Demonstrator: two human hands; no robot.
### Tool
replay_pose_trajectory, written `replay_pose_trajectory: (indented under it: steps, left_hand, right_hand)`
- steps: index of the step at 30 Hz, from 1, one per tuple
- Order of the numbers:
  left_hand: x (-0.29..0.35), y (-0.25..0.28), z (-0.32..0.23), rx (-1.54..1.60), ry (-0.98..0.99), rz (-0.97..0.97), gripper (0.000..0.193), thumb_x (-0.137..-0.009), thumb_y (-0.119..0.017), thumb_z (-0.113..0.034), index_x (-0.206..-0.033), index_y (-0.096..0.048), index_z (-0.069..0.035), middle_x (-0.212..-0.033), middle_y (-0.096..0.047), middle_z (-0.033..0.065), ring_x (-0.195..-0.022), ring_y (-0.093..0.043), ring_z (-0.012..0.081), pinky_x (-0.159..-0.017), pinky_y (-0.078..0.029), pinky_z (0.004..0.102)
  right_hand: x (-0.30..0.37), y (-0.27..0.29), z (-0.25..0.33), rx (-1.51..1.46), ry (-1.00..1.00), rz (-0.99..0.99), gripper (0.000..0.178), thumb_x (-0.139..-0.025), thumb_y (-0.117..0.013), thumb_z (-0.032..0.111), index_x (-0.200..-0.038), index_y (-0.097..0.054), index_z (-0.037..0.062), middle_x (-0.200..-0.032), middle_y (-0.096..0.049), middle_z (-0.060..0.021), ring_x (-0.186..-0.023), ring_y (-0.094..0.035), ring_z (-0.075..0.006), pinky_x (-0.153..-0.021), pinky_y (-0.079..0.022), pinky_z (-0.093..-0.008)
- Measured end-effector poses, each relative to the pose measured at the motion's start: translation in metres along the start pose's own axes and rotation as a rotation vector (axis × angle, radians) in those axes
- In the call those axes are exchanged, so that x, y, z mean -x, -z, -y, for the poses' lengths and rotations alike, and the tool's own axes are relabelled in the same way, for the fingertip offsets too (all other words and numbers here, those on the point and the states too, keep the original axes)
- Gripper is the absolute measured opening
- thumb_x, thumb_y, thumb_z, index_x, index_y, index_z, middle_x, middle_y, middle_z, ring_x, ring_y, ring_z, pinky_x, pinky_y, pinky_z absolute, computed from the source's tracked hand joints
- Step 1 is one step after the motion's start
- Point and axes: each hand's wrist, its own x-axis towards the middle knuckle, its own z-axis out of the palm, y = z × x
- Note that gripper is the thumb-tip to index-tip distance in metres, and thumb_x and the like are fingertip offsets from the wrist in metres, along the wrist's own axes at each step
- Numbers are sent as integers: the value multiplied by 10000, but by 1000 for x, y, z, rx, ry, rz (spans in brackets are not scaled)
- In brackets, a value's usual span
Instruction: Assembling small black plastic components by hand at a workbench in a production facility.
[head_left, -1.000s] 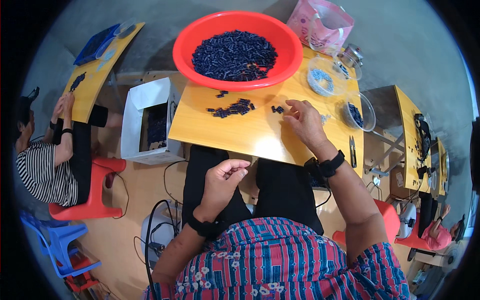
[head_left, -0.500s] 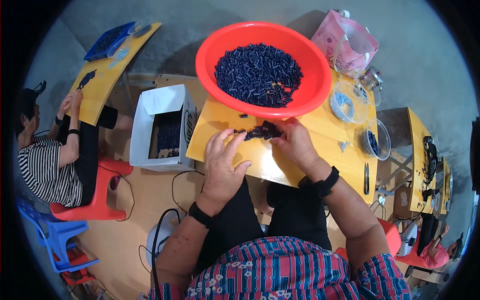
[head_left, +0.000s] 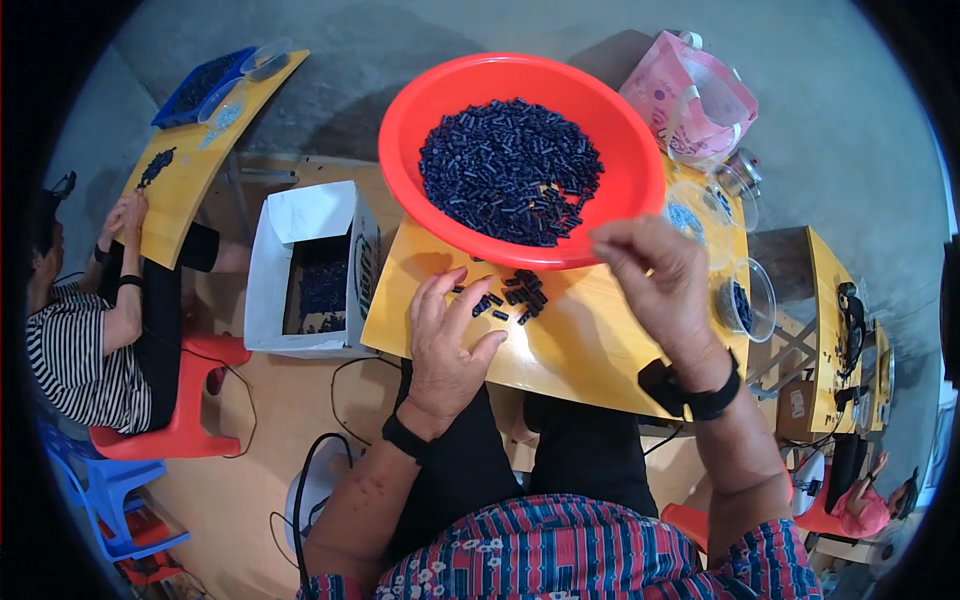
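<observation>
On the yellow table, my left hand is open, its fingers spread next to several loose small dark plastic pieces. To their right lies a small heap of the same short dark pieces. My right hand is raised over the table by the right front rim of a large red basin. Its fingers are curled together in a pinch, and anything between them is too small or hidden to make out. A big mound of dark pieces fills much of the basin.
Clear tubs with small parts stand at the table's right side, behind them a pink bag. A white carton with dark pieces stands on the floor at left. One person works at another table; another sits far right.
My right hand has lifted off the dark pieces and moved right to the basin's rim. The pieces under it are now uncovered. My left hand stays near them.
</observation>
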Motion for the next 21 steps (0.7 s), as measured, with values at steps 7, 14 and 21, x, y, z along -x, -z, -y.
replay_pose_trajectory:
  steps: [7, 14, 21]
  left_hand:
    - [-8, 0, -2, 35, -11, -206, 616, -639, -770, 18, -1217, -567, -47, -1350, -400, 158, -1145, -510, 295, -950, -452, 375]
    - [-28, 4, -7, 213, -84, -227, 605, -649, -802, -33, -1220, -605, -79, -1368, -386, 181, -1093, -538, 255, -933, -452, 371]
    - [-44, 11, -2, 112, -148, -179, 462, -655, -810, -47, -1094, -666, -61, -1265, -525, 153, -1071, -568, 265, -916, -472, 346]
  right_hand:
    - [-70, 1, -52, 244, 94, 339, 160, -796, -620, 55, -937, -694, 38, -859, -667, -167, -828, -646, -347, -747, -517, -396]
    - [-109, -19, -78, 662, -5, 789, 374, -757, -679, 51, -1125, -618, 21, -1033, -631, -198, -1014, -601, -361, -881, -483, -421]
    - [-112, -38, -91, 771, -167, 916, 594, -759, -757, 255, -1256, -517, 36, -1215, -503, -213, -1113, -541, -392, -947, -451, -429]
